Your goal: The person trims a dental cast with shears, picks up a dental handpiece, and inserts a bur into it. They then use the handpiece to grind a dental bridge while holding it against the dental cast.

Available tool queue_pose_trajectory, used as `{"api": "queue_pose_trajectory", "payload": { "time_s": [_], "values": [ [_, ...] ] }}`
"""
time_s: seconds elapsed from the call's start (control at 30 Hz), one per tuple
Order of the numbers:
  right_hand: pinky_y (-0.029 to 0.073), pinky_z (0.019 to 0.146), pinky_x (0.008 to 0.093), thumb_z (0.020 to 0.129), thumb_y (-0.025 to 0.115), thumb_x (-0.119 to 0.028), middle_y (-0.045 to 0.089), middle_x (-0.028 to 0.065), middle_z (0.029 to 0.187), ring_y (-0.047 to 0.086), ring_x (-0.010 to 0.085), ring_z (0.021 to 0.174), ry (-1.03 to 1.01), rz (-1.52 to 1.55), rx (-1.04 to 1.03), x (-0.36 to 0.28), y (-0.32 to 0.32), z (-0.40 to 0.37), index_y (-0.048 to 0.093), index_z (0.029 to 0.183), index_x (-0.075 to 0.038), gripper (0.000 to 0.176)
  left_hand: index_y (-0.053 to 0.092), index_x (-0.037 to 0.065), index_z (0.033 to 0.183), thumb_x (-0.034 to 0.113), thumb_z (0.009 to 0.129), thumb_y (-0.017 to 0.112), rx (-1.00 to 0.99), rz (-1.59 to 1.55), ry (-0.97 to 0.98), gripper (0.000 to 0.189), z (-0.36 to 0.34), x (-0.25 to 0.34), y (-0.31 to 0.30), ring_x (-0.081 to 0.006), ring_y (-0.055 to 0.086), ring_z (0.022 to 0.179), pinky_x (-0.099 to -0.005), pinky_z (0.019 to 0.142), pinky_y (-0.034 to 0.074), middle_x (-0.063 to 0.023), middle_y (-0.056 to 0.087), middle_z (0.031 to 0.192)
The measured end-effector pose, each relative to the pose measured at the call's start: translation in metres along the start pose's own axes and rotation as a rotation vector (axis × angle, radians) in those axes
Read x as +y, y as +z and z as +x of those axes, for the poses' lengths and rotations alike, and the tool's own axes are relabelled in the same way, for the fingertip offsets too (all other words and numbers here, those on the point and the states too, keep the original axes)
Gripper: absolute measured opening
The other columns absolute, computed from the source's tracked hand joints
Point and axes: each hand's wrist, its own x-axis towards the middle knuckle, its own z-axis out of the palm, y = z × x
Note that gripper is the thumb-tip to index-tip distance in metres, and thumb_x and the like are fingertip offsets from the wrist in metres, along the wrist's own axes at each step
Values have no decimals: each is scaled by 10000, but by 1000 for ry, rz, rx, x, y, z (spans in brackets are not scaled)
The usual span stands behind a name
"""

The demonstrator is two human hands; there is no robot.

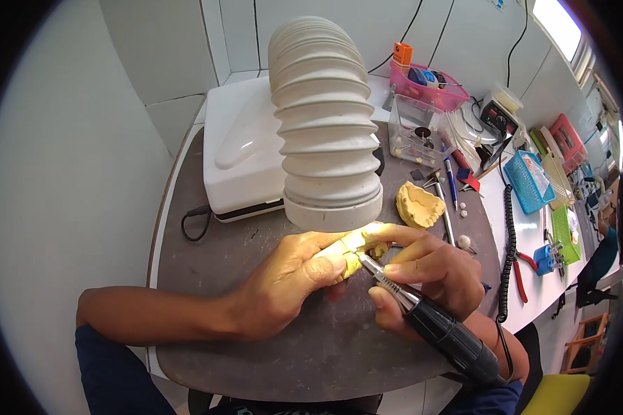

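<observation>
At the middle of the round grey worktable [256,360], the left hand [291,277] pinches a small yellow plaster piece [351,261], with thumb and fingertips closed tight around it. The right hand [432,270], at 3 o'clock from the left, wraps its fingers together around a black and silver rotary handpiece [432,319] in a pen-like grip. The tool's thin metal tip touches the plaster piece, and its dark body runs off toward 5 o'clock.

Directly at 12 o'clock from the hands hangs a white ribbed suction hose [325,124], its round mouth just above the fingers. A white box-shaped machine [242,152] sits at 11 o'clock, behind the hose. A yellow plaster jaw model [420,205] lies on the table at 1 o'clock, near the right hand. Farther along that line stands a clear plastic box [417,128]. At 3 o'clock a coiled black cable [509,242] hangs past the table edge, with a blue mesh basket [529,181] beyond it.
</observation>
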Motion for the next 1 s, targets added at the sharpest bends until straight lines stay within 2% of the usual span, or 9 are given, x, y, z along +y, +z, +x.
{"api": "queue_pose_trajectory", "payload": {
  "time_s": [0.1,0.17,0.27,0.4,0.53,0.67,0.77,0.87,1.0],
  "values": [
    [589,655,339,687,835,-51,665,147,751,739,336,838,-5,26,38,4,0,-2,635,861,-1,269,588,-47,1031,331,949,451,12,-25,-6,410,-1,1,0,-107,484,754,-270,688,397,-34,548,805],
    [580,775,443,726,783,-1,623,152,771,709,404,877,-8,-3,-98,-2,-5,0,559,952,31,320,592,-54,1052,327,950,452,16,-47,-12,418,0,0,1,-111,493,760,-271,701,407,-37,552,814],
    [580,772,442,731,782,-2,624,155,772,709,403,883,-7,5,-105,-1,-5,-2,557,956,30,320,594,-65,1081,326,951,449,14,-57,-15,437,-1,1,1,-117,507,769,-274,722,420,-41,559,829],
    [577,802,451,739,772,0,627,157,782,709,387,868,-9,31,-92,2,-4,-2,558,953,30,304,593,-42,1005,343,955,440,-11,-42,8,417,1,-5,-3,-115,494,753,-276,694,396,-39,553,790],
    [584,783,425,743,775,-12,628,152,779,713,387,878,-21,6,-83,5,-4,-3,559,955,29,306,580,-16,938,358,955,436,-11,-51,8,402,1,-5,-3,-115,482,739,-272,672,370,-39,542,748],
    [582,753,404,761,765,-29,629,149,782,720,379,872,-39,-28,-105,0,-5,1,561,951,24,284,584,-15,947,362,948,438,-20,-45,0,405,2,-5,-2,-111,481,743,-270,675,370,-32,543,766],
    [588,695,341,681,819,-37,665,149,750,739,338,837,-3,-72,13,7,-3,-2,606,874,21,293,600,-23,987,351,946,442,11,-85,11,408,1,2,3,-102,482,760,-264,688,375,-22,546,802],
    [587,701,342,703,797,-34,665,167,769,738,341,849,49,57,112,12,-2,-9,575,904,30,306,609,-32,1065,330,950,449,12,-41,55,412,1,6,1,-92,476,786,-252,714,384,-8,548,852],
    [591,712,356,715,786,-24,649,162,754,735,348,856,26,109,82,13,0,-7,560,912,29,305,608,-39,1118,301,951,471,-1,-15,35,402,0,8,0,-81,455,797,-246,733,389,0,544,874]
  ]
}}
